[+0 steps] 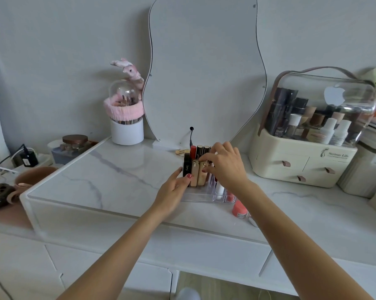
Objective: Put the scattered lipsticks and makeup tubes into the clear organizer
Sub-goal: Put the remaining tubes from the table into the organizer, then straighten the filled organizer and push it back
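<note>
Right hand (225, 167) pinches upright gold lipstick (204, 175) over clear organizer (201, 197); left hand (174, 191), fingers straight, steadies its near-left side.

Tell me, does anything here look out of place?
One coral-pink tube lies on the marble tabletop just in front of the clear plastic organizer, not in it. The other lipsticks stand upright inside.
</note>
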